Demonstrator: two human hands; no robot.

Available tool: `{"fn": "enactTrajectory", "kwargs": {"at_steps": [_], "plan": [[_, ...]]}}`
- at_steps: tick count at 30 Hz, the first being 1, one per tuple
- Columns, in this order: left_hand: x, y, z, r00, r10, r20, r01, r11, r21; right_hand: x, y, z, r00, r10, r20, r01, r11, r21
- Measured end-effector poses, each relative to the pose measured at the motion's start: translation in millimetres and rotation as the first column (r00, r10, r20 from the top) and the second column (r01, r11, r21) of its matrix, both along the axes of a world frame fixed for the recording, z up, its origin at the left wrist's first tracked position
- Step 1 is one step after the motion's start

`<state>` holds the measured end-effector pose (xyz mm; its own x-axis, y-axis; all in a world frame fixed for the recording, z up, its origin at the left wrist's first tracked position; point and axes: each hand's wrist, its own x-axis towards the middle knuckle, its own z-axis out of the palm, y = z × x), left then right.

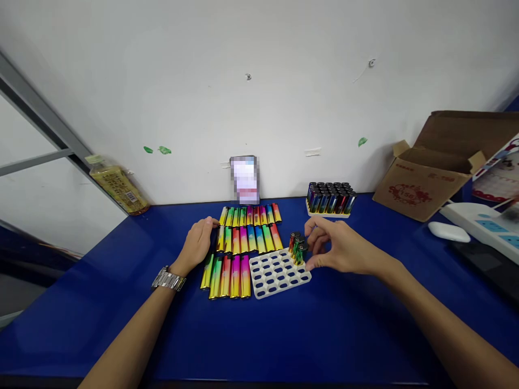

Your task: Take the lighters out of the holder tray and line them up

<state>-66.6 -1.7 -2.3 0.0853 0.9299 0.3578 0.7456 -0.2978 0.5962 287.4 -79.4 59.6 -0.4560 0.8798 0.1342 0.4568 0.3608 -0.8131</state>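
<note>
On the blue table, several shiny rainbow-coloured lighters (243, 239) lie in three rows. My left hand (198, 241) rests at the left end of the upper rows, its fingers stretched toward the nearest lighters and gripping nothing that I can see. A white tray with oval holes (275, 273) lies right of the bottom row. Three lighters (299, 248) stand upright in its far right part. Beside them is my right hand (338, 246), thumb and forefinger apart, the other fingers curled. Its thumb tip is by the tray's right edge; whether it touches is unclear.
A filled tray of upright dark lighters (330, 199) stands at the back by the wall. A phone (245, 181) leans there too. An open cardboard box (421, 183), white case (449, 232) and power strip (486, 227) are at right; a bottle (119, 186) is at left.
</note>
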Motion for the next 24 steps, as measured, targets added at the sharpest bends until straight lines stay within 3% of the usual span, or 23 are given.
{"fn": "enactTrajectory", "kwargs": {"at_steps": [3, 5, 9, 13, 19, 22, 24], "plan": [[0.4, -0.3, 0.5, 1.000, -0.003, -0.005, 0.003, 1.000, 0.003, 6.2, 10.0, -7.1, 0.997, -0.032, -0.076, 0.030, 0.999, -0.021], [0.6, -0.6, 0.9, 1.000, -0.006, -0.008, 0.006, 1.000, 0.007, 6.6, 20.8, -15.9, 0.995, -0.092, -0.045, 0.095, 0.993, 0.063], [1.4, -1.7, 2.0, 1.000, 0.002, -0.021, -0.002, 1.000, 0.014, -6.2, 45.5, -36.2, 0.944, -0.178, 0.277, 0.083, 0.942, 0.324], [1.7, -3.2, 2.6, 0.999, 0.008, -0.040, -0.006, 0.999, 0.032, -24.9, 61.1, -47.0, 0.827, -0.247, 0.505, -0.001, 0.898, 0.441], [1.1, -3.3, 2.2, 0.999, 0.002, -0.047, -0.001, 0.999, 0.035, -28.3, 57.7, -44.1, 0.820, -0.362, 0.443, 0.168, 0.893, 0.418], [1.4, -3.4, 2.8, 0.999, -0.002, -0.048, 0.004, 1.000, 0.028, -29.0, 55.4, -42.6, 0.771, -0.447, 0.453, 0.286, 0.879, 0.381], [2.0, -3.9, 3.7, 0.999, 0.001, -0.053, 0.000, 1.000, 0.027, -32.0, 56.5, -41.3, 0.736, -0.449, 0.506, 0.284, 0.884, 0.370]]}}
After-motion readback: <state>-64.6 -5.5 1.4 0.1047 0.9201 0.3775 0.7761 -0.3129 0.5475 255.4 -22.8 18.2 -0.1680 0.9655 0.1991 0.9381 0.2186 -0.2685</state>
